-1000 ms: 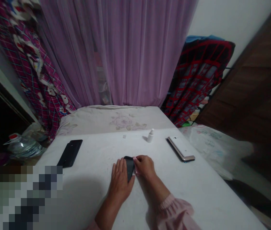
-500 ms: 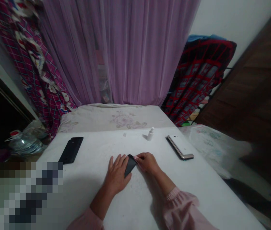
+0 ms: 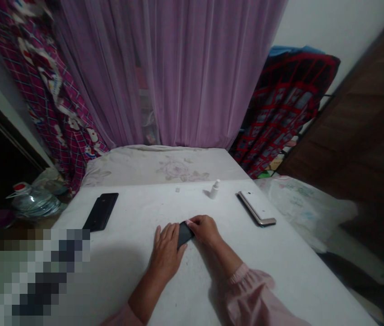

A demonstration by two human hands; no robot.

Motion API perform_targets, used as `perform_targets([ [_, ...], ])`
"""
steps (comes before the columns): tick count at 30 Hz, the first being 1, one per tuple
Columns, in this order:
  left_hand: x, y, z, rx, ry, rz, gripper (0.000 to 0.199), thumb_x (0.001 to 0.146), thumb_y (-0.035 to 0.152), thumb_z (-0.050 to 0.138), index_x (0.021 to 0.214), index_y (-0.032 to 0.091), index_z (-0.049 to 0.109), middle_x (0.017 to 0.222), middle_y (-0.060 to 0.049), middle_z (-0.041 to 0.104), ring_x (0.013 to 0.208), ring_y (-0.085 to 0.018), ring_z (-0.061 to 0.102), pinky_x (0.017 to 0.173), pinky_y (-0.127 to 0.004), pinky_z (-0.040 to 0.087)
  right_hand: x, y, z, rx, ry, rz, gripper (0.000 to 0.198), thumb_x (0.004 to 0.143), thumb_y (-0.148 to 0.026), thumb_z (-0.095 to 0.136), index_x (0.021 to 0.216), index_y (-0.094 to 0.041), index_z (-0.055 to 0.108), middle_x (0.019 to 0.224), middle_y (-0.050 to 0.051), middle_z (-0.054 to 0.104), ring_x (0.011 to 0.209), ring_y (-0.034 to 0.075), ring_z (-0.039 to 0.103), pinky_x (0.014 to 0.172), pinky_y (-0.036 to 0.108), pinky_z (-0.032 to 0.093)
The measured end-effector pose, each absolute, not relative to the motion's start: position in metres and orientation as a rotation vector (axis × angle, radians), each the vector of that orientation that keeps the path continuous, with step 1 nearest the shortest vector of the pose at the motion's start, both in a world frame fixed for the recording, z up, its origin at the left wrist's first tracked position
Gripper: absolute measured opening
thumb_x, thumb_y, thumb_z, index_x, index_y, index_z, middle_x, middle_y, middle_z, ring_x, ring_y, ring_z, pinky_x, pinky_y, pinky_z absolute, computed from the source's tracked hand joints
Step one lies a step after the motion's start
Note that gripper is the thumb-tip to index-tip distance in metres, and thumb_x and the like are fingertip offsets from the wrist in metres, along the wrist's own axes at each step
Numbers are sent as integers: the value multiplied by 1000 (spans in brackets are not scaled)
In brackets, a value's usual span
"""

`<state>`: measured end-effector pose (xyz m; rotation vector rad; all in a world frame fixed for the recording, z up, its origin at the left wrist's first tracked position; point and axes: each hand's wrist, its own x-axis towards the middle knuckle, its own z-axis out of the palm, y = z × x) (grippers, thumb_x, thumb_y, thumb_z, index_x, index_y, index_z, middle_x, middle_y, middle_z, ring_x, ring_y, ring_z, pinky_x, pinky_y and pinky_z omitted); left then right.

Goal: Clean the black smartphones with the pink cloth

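The left hand (image 3: pixel 166 250) lies over the dark phone (image 3: pixel 185 234), holding it with fingers and thumb on the white tabletop (image 3: pixel 263 253), while the right hand (image 3: pixel 206 230) pinches a small pink cloth (image 3: pixel 189 222) at the phone's far edge.

A dark grey phone (image 3: pixel 185 234) and a pink cloth (image 3: pixel 187 222) stand out against a white table cover (image 3: pixel 130 213), alongside dusty pink sleeves (image 3: pixel 251 294), a white bottle (image 3: pixel 214 190), black phones (image 3: pixel 102 211) and a white phone (image 3: pixel 255 204) over a gold-toned phone (image 3: pixel 267 222). A muted rose-and-leaf print marks the cream sheet (image 3: pixel 140 170), backed by plain purple curtains (image 3: pixel 195 77). Flanking them are a magenta hanging cloth (image 3: pixel 60 136) with light blue grid lines and white figures, a red-and-black blanket (image 3: pixel 282 106) with greyish blocks, and dark brown wooden panelling (image 3: pixel 358 131) beside a white wall (image 3: pixel 337 27).
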<state>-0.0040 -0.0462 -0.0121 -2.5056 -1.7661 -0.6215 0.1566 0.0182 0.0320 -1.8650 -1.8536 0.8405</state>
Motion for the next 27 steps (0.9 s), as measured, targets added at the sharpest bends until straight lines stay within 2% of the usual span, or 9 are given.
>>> perform_targets([
  [6, -2, -47, -8, -2508, -1788, -615, 49, 91, 28, 48, 136, 12, 42, 133, -16, 56, 129, -30, 46, 112, -54, 26, 150, 35, 38, -1831, -1915, 882, 26, 82, -41, 62, 86, -20, 77, 80, 4, 76, 75, 15, 67, 61, 20, 42],
  [12, -1, -49, -7, -2483, -1787, -622, 48, 91, 27, 48, 136, 12, 42, 133, -15, 56, 127, -29, 48, 112, -53, 26, 164, 9, 43, -1902, -1874, 934, 32, 87, -40, 55, 79, -18, 77, 52, 1, 67, 52, 12, 61, 52, 19, 39],
  [17, -2, -48, -9, -2497, -1769, -645, 48, 91, 27, 47, 137, 13, 42, 133, -15, 56, 128, -29, 47, 112, -53, 24, 170, -16, 41, -1916, -1705, 1032, 36, 88, -41, 49, 79, -18, 75, 47, 0, 64, 43, 11, 58, 48, 18, 39],
  [24, -5, -46, -5, -2556, -1779, -604, 49, 90, 26, 48, 136, 14, 43, 134, -15, 56, 129, -30, 46, 112, -57, 22, 158, 18, 43, -1895, -1871, 1027, 30, 87, -37, 52, 89, -19, 77, 52, 0, 66, 44, 10, 56, 49, 19, 38],
  [27, -6, -46, -4, -2564, -1782, -596, 49, 90, 27, 48, 137, 15, 44, 133, -14, 56, 129, -31, 45, 111, -59, 21, 154, 38, 47, -1808, -1969, 1032, 23, 82, -35, 61, 86, -19, 78, 63, 1, 71, 58, 12, 61, 56, 19, 40],
])
